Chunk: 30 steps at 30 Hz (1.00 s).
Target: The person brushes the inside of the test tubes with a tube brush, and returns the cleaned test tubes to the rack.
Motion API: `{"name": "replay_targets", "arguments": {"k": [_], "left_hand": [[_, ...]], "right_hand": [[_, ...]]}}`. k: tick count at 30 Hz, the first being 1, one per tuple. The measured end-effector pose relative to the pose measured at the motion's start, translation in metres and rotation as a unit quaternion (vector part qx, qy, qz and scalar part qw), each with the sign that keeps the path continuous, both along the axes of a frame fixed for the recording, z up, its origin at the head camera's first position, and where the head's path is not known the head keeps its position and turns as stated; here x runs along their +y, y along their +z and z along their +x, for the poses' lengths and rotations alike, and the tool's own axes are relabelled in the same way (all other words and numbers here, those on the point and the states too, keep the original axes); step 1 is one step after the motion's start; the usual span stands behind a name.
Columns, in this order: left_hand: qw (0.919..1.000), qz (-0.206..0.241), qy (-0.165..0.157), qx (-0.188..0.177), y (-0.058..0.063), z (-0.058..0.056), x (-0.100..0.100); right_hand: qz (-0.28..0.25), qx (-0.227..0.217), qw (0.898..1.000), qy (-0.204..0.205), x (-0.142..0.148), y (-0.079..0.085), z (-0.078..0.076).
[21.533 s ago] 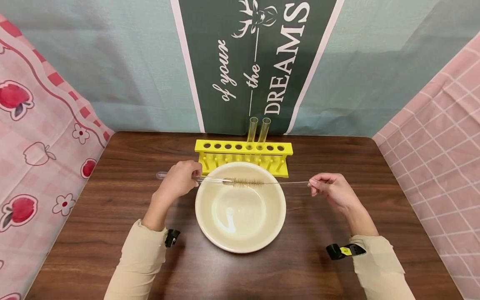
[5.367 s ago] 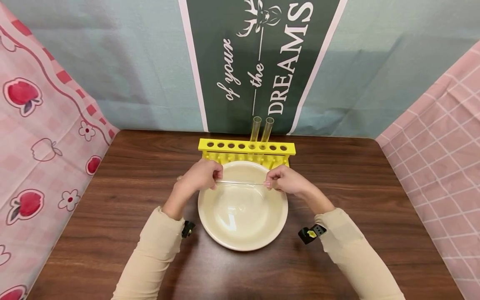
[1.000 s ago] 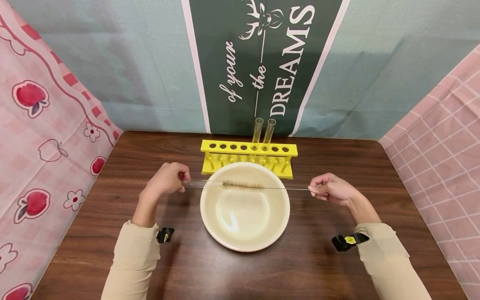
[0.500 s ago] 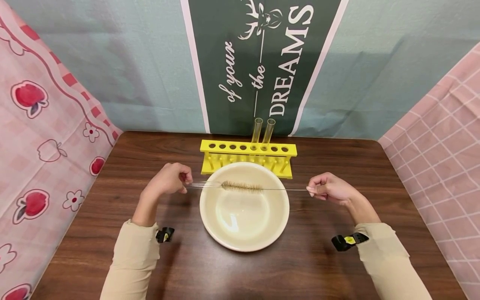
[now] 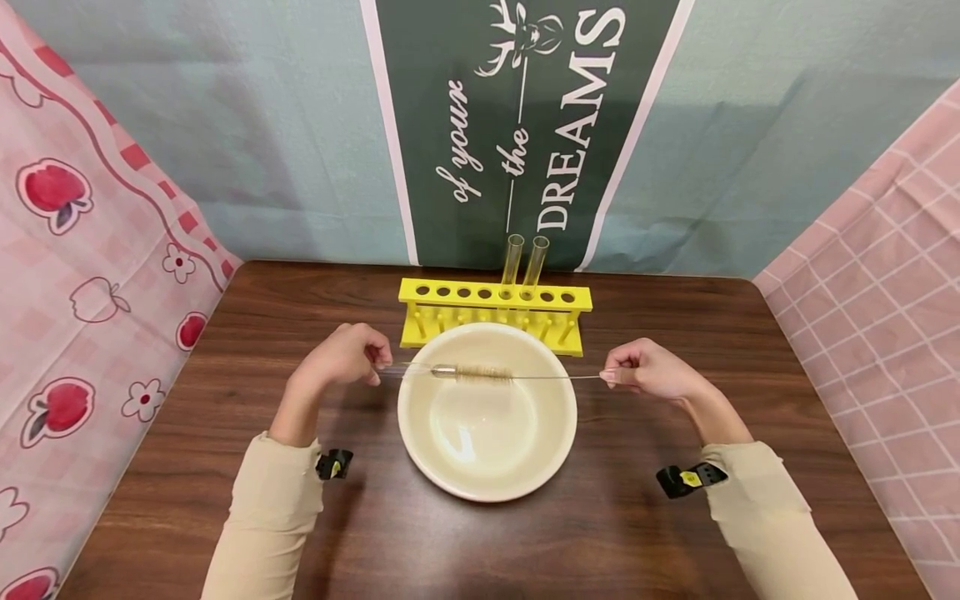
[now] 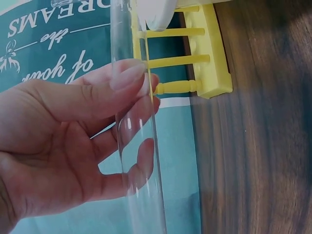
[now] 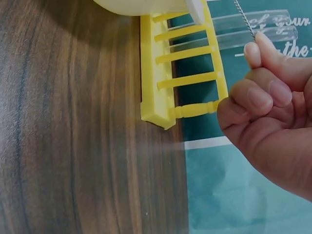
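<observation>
My left hand [image 5: 341, 360] pinches a clear glass test tube [image 6: 139, 161] between thumb and fingers. The tube lies nearly level, its mouth over the left part of a cream bowl [image 5: 487, 485]. Bristles of a tan test tube brush [image 5: 483, 374] span the bowl's upper half, and the brush's left tip sits inside the tube's mouth, squeezed narrow. From the bristles a thin wire handle [image 5: 558, 377] runs right to my right hand [image 5: 651, 369], which pinches its end. Up close in the right wrist view, that handle is twisted wire [image 7: 245, 19] between thumb and fingertip.
Behind the bowl stands a yellow test tube rack [image 5: 412, 297] with two upright glass tubes [image 5: 511, 267] in it. All rests on a dark wood table [image 5: 660, 550]. Cloth hangs behind and on both sides.
Over the last second the brush has shifted left, its tip passing into the tube's mouth, while my hands came slightly closer together. Earlier, around five seconds ago, both hands were close together over the bowl.
</observation>
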State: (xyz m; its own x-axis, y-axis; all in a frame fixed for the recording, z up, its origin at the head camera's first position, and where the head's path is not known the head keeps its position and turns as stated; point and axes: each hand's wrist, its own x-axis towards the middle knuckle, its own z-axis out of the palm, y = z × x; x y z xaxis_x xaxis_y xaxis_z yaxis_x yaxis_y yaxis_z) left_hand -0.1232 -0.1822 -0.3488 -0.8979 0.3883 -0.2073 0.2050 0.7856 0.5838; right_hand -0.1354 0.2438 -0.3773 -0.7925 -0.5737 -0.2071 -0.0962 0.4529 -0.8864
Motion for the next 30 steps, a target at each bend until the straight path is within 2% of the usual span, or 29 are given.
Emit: {"name": "replay_targets", "arguments": {"k": [3,6,9,13,23,30], "left_hand": [[1.0,-0.005,-0.004,-0.003,0.002,0.0,0.001],[0.9999,-0.008,-0.002,-0.01,0.002,-0.001,0.002],[0.9999,-0.009,-0.001,-0.014,0.002,-0.002,0.001],[0.9998,-0.008,-0.002,-0.017,0.003,-0.002,-0.001],[0.9994,-0.005,-0.019,-0.029,0.006,-0.004,0.0],[0.9992,0.001,-0.036,-0.016,0.009,-0.004,0.005]], "right_hand": [[0.016,0.024,1.0,0.006,-0.005,0.002,0.0],[0.036,0.07,0.997,0.023,-0.011,0.004,0.001],[0.057,0.125,0.99,0.039,-0.016,0.006,0.002],[0.088,0.172,0.98,0.043,-0.022,0.008,0.003],[0.118,0.228,0.966,0.038,-0.031,0.005,0.008],[0.124,0.262,0.956,0.036,-0.04,0.01,0.007]]}}
